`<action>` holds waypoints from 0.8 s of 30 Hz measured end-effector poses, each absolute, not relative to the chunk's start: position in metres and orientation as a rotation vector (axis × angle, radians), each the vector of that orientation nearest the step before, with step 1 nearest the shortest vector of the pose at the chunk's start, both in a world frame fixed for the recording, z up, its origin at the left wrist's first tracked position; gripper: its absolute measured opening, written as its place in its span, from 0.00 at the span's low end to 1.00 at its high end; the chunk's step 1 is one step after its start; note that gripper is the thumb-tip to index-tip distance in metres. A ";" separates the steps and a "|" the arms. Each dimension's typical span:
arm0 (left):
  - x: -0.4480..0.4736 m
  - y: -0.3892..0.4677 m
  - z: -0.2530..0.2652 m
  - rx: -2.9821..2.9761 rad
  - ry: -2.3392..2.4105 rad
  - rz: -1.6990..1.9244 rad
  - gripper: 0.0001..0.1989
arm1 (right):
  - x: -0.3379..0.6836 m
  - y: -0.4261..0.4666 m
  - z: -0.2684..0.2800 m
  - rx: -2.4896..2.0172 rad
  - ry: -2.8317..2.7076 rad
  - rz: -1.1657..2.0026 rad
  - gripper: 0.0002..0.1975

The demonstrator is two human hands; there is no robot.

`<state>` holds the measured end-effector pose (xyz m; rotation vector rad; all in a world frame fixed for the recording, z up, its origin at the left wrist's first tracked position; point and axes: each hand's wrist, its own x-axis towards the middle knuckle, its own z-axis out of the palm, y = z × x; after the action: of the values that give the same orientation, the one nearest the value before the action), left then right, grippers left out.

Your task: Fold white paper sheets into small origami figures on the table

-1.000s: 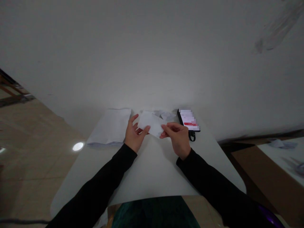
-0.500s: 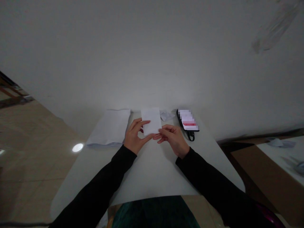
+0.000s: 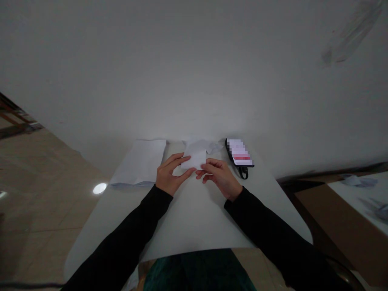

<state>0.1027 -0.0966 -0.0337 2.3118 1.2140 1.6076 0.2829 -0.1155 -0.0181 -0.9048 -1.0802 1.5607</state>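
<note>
A small folded piece of white paper (image 3: 196,155) is between my two hands, over the far part of the white table. My left hand (image 3: 172,173) grips its left side, with fingers on its face and the thumb at the lower edge. At the lower right corner, my right hand (image 3: 220,176) pinches the paper between thumb and fingers. The paper's back side is hidden. Just behind it on the right lies a crumpled scrap of white paper (image 3: 214,147).
A stack of white paper sheets (image 3: 141,161) lies on the table (image 3: 194,226) at the left. To the right is a phone (image 3: 239,152) in a black case with a strap. A wall (image 3: 194,72) rises behind the table. Cardboard (image 3: 339,226) lies at the far right.
The paper now shows a fold and its upper part tilts back, looking shorter than before. My left hand has shifted slightly left; my right hand stays nearly in place.
</note>
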 end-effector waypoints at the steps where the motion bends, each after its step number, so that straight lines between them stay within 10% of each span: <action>1: 0.103 -0.097 -0.034 2.311 1.215 1.614 0.15 | 0.282 -0.116 -0.018 -0.900 -1.089 1.573 0.12; 7: 0.103 -0.100 -0.028 2.349 1.211 1.710 0.06 | 0.275 -0.118 -0.025 -0.852 -1.100 1.494 0.20; 16: 0.107 -0.108 -0.027 2.060 1.402 1.552 0.10 | 0.302 -0.136 -0.047 -0.973 -1.804 -0.278 0.26; 24: 0.112 -0.150 -0.008 2.072 1.543 1.360 0.05 | 0.312 -0.158 -0.050 -0.820 -2.005 -0.612 0.17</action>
<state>0.1122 -0.1502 -0.0077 2.0722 1.5433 1.3602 0.3125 -0.1580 -0.0499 -0.8203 -2.0049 -0.6123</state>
